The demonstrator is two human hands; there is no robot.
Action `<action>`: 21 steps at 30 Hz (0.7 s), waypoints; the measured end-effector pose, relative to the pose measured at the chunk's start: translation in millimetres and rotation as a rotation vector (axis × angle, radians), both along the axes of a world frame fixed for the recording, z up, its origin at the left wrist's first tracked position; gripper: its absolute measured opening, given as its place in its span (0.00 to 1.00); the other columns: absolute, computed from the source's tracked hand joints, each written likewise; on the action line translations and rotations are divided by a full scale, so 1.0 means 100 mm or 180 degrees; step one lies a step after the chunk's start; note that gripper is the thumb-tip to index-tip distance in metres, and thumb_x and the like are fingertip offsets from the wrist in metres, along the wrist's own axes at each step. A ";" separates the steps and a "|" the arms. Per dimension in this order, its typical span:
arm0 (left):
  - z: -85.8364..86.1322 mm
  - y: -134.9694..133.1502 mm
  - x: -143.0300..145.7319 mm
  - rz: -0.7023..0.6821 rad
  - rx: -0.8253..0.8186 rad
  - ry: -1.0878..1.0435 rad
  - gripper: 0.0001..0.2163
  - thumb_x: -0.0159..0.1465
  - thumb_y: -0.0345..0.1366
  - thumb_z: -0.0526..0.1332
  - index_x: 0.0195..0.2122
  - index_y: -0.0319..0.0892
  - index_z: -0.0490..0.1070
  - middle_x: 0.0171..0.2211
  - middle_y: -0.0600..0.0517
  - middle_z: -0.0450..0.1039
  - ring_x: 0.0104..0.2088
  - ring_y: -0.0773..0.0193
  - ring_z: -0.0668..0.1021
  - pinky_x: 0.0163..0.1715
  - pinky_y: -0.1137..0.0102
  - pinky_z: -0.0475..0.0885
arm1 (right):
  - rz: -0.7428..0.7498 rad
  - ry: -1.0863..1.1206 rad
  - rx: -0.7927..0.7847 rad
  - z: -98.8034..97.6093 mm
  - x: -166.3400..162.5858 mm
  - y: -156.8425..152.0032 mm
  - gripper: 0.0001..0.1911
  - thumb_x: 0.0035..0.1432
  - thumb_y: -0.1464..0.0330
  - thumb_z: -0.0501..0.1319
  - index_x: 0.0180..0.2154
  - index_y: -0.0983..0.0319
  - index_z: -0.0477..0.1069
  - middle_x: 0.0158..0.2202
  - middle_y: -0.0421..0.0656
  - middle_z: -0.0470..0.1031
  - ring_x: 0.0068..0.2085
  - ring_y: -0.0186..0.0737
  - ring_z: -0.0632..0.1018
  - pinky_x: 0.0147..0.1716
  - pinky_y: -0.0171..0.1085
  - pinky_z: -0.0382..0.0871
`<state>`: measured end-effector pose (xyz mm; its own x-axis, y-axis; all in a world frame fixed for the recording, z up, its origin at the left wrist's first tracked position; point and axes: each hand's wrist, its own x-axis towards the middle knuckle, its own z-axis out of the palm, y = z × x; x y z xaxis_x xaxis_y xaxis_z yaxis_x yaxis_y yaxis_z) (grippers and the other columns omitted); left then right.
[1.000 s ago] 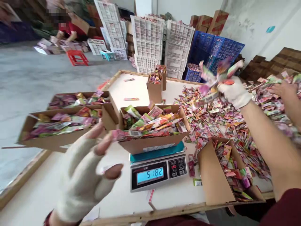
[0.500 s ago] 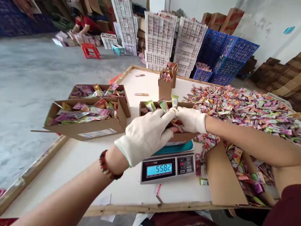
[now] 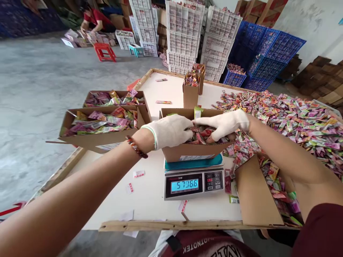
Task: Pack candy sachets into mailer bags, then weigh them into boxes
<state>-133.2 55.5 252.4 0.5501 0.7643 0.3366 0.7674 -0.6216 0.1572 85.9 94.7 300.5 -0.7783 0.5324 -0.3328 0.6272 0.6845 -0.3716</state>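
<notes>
Both my hands wear white knit gloves and rest inside an open cardboard box (image 3: 193, 151) of colourful sachets. My left hand (image 3: 168, 130) lies on the sachets at the box's left side, fingers together and bent down over them. My right hand (image 3: 225, 123) lies on them from the right, fingers stretched toward the left hand and thumb pointing down. The fingertips of the two hands almost meet. The box stands on a digital scale (image 3: 194, 184) whose lit display shows digits.
A big heap of loose sachets (image 3: 281, 117) covers the table's right half. An open box (image 3: 254, 196) of sachets sits at the near right. Two filled boxes (image 3: 99, 125) lie left, a small upright box (image 3: 190, 89) behind. Crates (image 3: 184, 32) and a crouching person (image 3: 93, 18) are beyond.
My right hand came down from above the heap with sachets into the box on the scale. My left hand moved onto the box too. The scale reading rose.
</notes>
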 end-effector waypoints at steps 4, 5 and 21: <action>0.26 -0.31 -0.09 0.0103 0.0087 0.0070 0.11 0.62 0.38 0.56 0.39 0.46 0.77 0.37 0.51 0.78 0.37 0.58 0.80 0.43 0.62 0.74 | -0.0212 0.0936 0.0015 0.29 0.27 -0.18 0.27 0.56 0.64 0.66 0.58 0.59 0.72 0.52 0.43 0.79 0.52 0.41 0.78 0.53 0.39 0.75; 0.33 -0.40 -0.13 0.0130 0.0121 0.0021 0.12 0.62 0.39 0.57 0.42 0.46 0.77 0.39 0.50 0.78 0.39 0.57 0.80 0.44 0.61 0.74 | -0.0335 0.1100 0.0101 0.33 0.32 -0.23 0.25 0.57 0.63 0.65 0.57 0.59 0.73 0.52 0.43 0.79 0.52 0.41 0.78 0.54 0.40 0.74; 0.40 -1.32 -0.54 0.0856 0.0055 -0.0680 0.19 0.67 0.50 0.53 0.51 0.48 0.76 0.48 0.50 0.76 0.49 0.51 0.76 0.56 0.55 0.70 | -0.0373 0.1327 0.1801 0.31 0.33 -0.86 0.22 0.62 0.64 0.61 0.58 0.56 0.72 0.57 0.44 0.75 0.55 0.50 0.77 0.61 0.48 0.70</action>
<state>-186.9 -76.0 292.4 0.2453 0.8656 0.4365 0.8550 -0.4054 0.3233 119.4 8.9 331.3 -0.7077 0.6235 0.3323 0.5914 0.7801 -0.2042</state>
